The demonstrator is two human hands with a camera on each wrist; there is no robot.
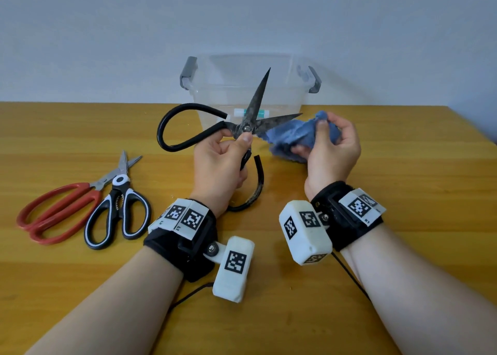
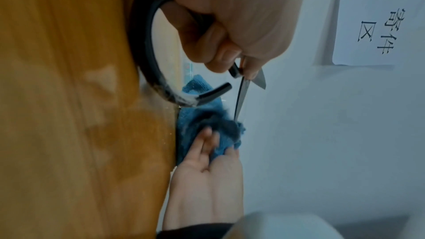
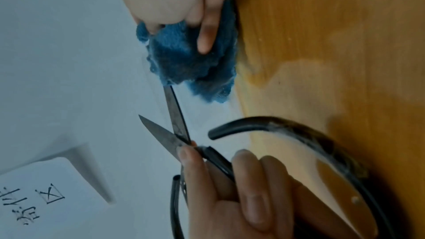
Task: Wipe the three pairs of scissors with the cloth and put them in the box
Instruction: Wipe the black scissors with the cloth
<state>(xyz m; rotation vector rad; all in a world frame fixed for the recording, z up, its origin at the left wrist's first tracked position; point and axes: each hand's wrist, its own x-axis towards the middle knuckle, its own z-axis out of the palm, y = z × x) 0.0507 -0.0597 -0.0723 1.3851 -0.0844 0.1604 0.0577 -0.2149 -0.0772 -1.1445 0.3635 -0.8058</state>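
While the left hand (image 1: 219,163) grips the open black iron scissors (image 1: 243,124) at the pivot, the right hand (image 1: 332,146), pinching the crumpled blue cloth (image 1: 291,137), should draw it tipward, away from the edge.

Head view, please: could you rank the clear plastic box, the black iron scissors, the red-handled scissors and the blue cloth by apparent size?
1. Clear plastic box.
2. Black iron scissors, opened wide and held nearer the camera, so unsure against the red pair.
3. Red-handled scissors.
4. Blue cloth, bunched and partly hidden.

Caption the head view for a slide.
Left hand holds open black scissors while right hand wipes one blade with blue cloth; clear box behind.
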